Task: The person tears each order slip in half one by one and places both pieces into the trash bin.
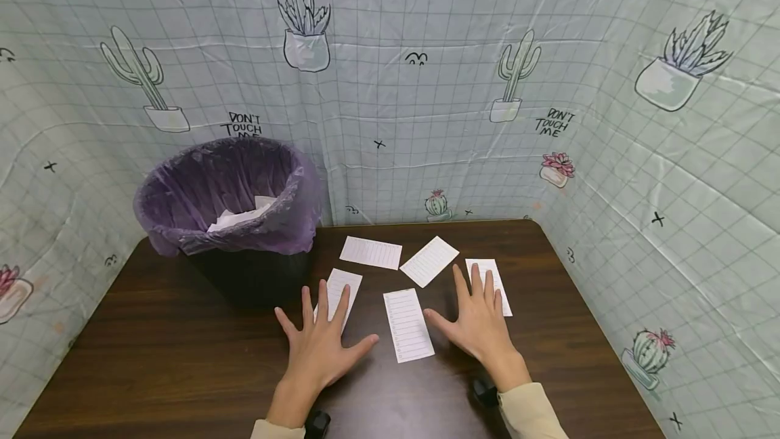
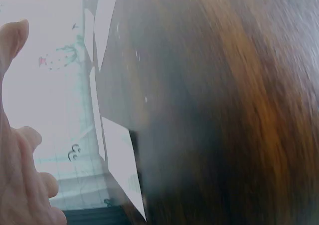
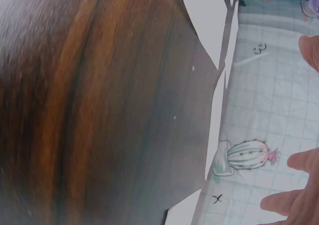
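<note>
Both hands hover over a dark wooden table with fingers spread, and neither holds anything. My left hand (image 1: 319,347) partly covers a lined white card (image 1: 347,284) in the head view. Over on the right, my right hand (image 1: 481,324) overlaps another lined card (image 1: 496,283). Between the hands lies a third card (image 1: 408,325), its long side pointing away from me. Farther back are a card lying crosswise (image 1: 370,253) and one turned at a slant (image 1: 429,261). In the left wrist view, the fingers (image 2: 20,175) are apart from a card (image 2: 122,160) on the table.
A black bin lined with a purple bag (image 1: 298,202) stands at the table's back left, with white paper (image 1: 244,217) inside. A grid-patterned cloth (image 1: 390,87) printed with cacti hangs around the back and sides. The wooden tabletop (image 1: 152,358) stretches to the left.
</note>
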{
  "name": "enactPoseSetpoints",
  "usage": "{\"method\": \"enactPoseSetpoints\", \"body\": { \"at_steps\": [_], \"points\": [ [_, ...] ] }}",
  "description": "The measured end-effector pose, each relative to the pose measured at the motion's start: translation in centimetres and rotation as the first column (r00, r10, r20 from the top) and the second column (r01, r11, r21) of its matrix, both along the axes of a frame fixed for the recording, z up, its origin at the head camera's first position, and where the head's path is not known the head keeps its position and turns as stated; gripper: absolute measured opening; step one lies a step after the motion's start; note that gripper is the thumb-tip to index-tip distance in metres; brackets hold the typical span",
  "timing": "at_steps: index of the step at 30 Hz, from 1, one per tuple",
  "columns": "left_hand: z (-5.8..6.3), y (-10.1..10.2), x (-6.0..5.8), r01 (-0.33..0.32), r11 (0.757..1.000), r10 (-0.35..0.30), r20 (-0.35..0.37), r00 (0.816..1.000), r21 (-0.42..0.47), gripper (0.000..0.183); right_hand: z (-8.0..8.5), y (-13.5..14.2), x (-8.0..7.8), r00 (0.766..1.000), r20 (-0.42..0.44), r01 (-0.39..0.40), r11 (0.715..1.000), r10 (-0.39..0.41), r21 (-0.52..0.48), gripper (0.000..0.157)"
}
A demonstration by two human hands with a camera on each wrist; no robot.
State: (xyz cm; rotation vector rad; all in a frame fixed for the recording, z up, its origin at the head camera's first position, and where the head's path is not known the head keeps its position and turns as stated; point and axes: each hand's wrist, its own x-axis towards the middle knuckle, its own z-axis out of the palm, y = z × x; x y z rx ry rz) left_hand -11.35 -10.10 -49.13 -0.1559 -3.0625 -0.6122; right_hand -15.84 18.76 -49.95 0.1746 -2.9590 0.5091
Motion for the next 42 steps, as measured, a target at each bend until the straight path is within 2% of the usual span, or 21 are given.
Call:
{"method": "enactPoseSetpoints", "body": {
  "at_steps": [6,13,22,28,32,37,42],
  "points": [
    [-0.1,1.3,-0.4,0.059,0.998,-0.059,0.006,0.998,0.018,0.094,-0.2,-0.3,0.2,0.999,0.040,0.019,0.996,-0.016,-0.087,0.105],
    [0.2,2.1,-1.0,0.117,0.993,-0.117,-0.010,0.993,0.015,0.094,-0.7,-0.7,0.6,0.999,0.034,0.034,0.991,-0.030,-0.133,0.098],
    [0.4,2.5,-1.9,0.163,0.985,-0.164,0.016,0.986,0.056,0.088,-1.5,-1.9,1.2,0.999,0.046,0.021,0.985,-0.014,-0.168,0.077],
    [0.4,2.7,-2.5,0.194,0.979,-0.193,-0.025,0.981,0.061,0.084,-2.0,-3.1,1.2,0.999,0.042,0.015,0.985,-0.007,-0.170,0.065],
    [0.1,2.8,-2.4,0.205,0.977,-0.203,-0.031,0.979,0.061,0.081,-2.3,-3.8,1.2,0.999,0.052,0.004,0.983,0.006,-0.182,0.058],
    [-0.1,2.8,-2.2,0.211,0.975,-0.207,-0.053,0.977,0.070,0.075,-2.5,-4.3,1.0,0.998,0.055,-0.002,0.981,0.013,-0.194,0.055],
    [-0.1,2.6,-2.3,0.222,0.973,-0.216,-0.094,0.972,0.066,0.067,-2.5,-4.9,0.9,0.998,0.047,-0.029,0.986,0.038,-0.167,0.058]
  ]
}}
